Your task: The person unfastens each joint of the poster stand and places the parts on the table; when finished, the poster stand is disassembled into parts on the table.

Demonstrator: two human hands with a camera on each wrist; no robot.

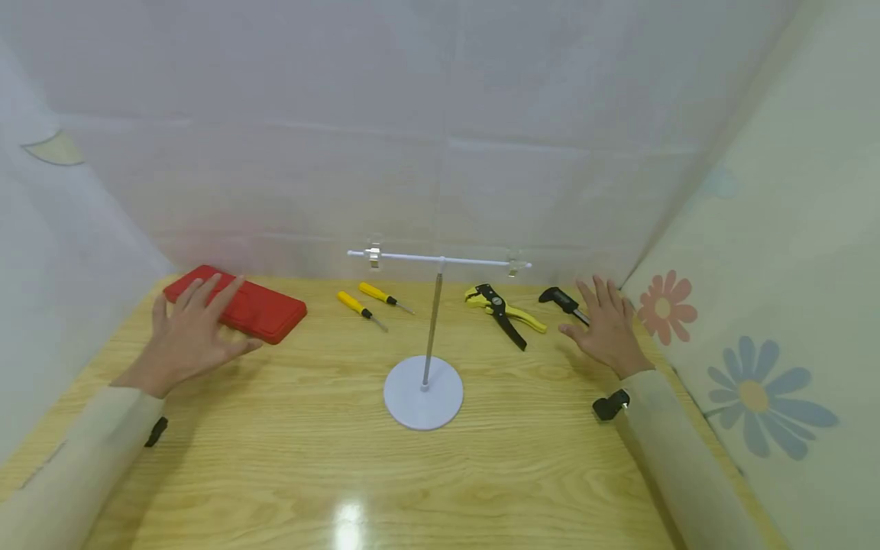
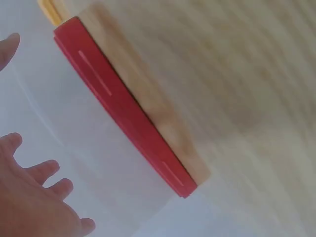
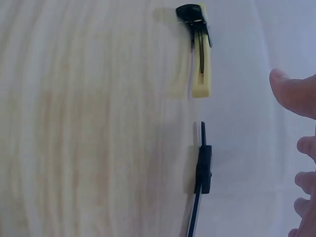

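The left hand (image 1: 189, 332) lies with fingers spread over the near end of the red case (image 1: 237, 303), which sits flat at the back left of the tabletop (image 1: 440, 473). The case looks rigid, smooth plastic, likely slippery and moderately heavy; gripping its long edges seems surest. The right hand (image 1: 605, 328), fingers spread, rests beside the black caliper (image 1: 562, 299), holding nothing.

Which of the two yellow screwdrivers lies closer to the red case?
The front screwdriver, left of its twin; the other screwdriver lies farther back and right, away from the red case.
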